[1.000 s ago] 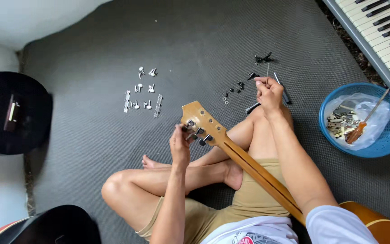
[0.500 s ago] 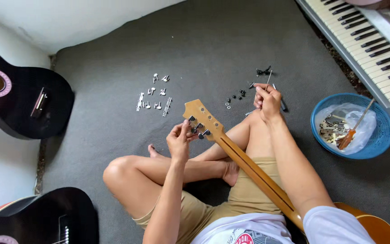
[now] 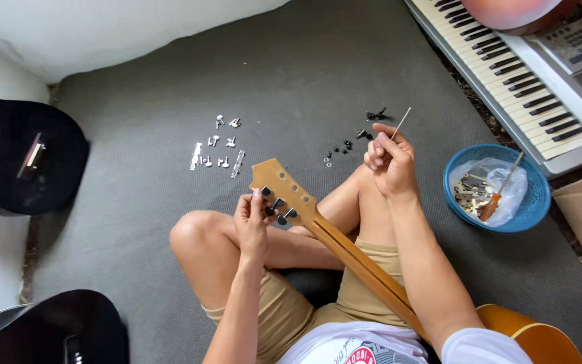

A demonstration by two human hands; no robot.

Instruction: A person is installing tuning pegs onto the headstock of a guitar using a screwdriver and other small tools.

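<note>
A wooden guitar headstock (image 3: pixel 279 185) with black tuning pegs rests across my crossed legs, its neck (image 3: pixel 365 266) running down to the orange body (image 3: pixel 540 337) at the lower right. My left hand (image 3: pixel 252 222) grips the black pegs on the headstock's left side. Raised above my right knee, my right hand (image 3: pixel 391 162) pinches a thin screwdriver (image 3: pixel 401 123) that points up and away. Small black parts (image 3: pixel 348 143) lie on the grey carpet just beyond that hand. Silver tuner parts (image 3: pixel 218 152) lie in a cluster to the left of the headstock.
A blue basket (image 3: pixel 527 202) holding a plastic bag of hardware and an orange-handled tool sits at the right. A keyboard (image 3: pixel 506 64) runs along the upper right. Black guitars lie at the left (image 3: pixel 28 162) and lower left (image 3: pixel 55 330). A white wall borders the carpet.
My right hand has lifted off the carpet with the thin screwdriver and come back toward my knee. My left hand stays on the headstock pegs. The view has shifted.
</note>
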